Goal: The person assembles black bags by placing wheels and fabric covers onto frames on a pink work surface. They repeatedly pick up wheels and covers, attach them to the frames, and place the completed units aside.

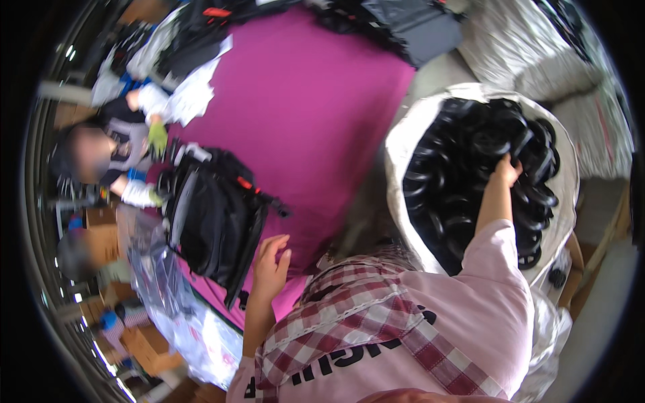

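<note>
My right arm stretches out to a large white woven sack full of glossy black, curved, wheel-like plastic parts. Among them, my right hand has its fingers closed on one black part; its exact shape is partly covered. My left hand hovers by the near edge of the magenta-covered table, fingers apart and holding nothing. Just left of that hand lies a black fabric item with grey trim, a red tab and bar-like ends, perhaps a folded stroller.
Across the table at left, a co-worker in green gloves stands by the black item. Black and grey goods line the far table edge. Stuffed white sacks stand behind the open one. Clear plastic wrap and cardboard boxes are at lower left.
</note>
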### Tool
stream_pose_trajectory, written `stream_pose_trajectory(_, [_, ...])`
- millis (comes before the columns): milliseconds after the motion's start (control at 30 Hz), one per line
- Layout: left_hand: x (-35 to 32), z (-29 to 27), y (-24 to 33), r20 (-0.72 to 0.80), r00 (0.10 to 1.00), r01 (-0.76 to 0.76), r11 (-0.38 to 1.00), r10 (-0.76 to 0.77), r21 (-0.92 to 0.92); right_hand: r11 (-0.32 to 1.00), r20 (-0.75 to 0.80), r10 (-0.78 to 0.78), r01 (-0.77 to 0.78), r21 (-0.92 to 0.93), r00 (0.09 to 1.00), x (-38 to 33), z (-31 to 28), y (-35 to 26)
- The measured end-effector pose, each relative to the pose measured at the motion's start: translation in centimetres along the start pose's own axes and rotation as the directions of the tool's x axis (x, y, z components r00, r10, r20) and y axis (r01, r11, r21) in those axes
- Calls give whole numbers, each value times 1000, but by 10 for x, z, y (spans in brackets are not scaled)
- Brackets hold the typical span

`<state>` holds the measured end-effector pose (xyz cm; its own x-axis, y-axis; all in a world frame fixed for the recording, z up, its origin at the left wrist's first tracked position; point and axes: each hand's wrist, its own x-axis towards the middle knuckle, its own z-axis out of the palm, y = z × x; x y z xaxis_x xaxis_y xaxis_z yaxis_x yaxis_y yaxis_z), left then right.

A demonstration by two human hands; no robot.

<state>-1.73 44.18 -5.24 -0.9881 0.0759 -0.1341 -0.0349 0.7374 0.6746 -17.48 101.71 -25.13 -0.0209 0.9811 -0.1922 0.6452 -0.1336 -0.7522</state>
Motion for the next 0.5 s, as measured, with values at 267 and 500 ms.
stream_pose_trajectory(267, [-35, -16, -42, -90, 993, -79, 993, 70, -92, 944, 559, 61, -230, 238, 827, 49, 41, 5])
stream_pose_trajectory(500, [-65, -30, -111, -151, 988, -17, 928, -42, -372, 999, 566, -50, 49, 18, 823, -98, 2, 34])
